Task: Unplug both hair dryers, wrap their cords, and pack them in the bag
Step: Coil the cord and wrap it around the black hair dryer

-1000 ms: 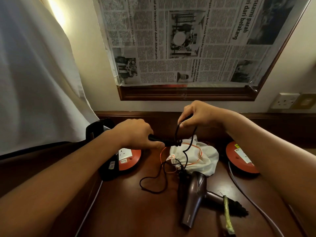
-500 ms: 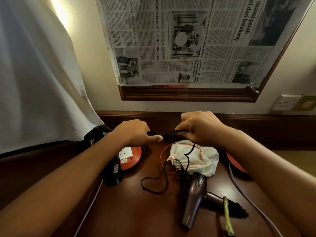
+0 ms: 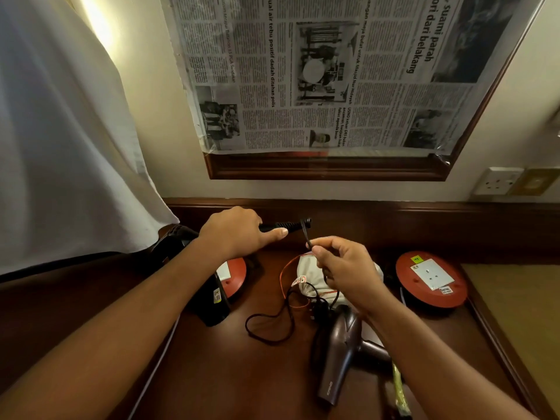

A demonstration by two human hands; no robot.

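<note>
The left hand (image 3: 235, 234) grips a black plastic hair-dryer handle (image 3: 274, 227) at ten o'clock of the right hand (image 3: 345, 268), which pinches its thin black cord (image 3: 305, 236).

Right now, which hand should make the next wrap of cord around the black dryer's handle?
Right hand: it already pinches the black cord beside the handle, while the left hand grips the black dryer's handle, steadying it.

Black hair dryer (image 3: 209, 295) held upright at left; brown hair dryer (image 3: 336, 353) lying flat; white bag (image 3: 306, 277) behind it, black cord (image 3: 272, 325) looped.
</note>
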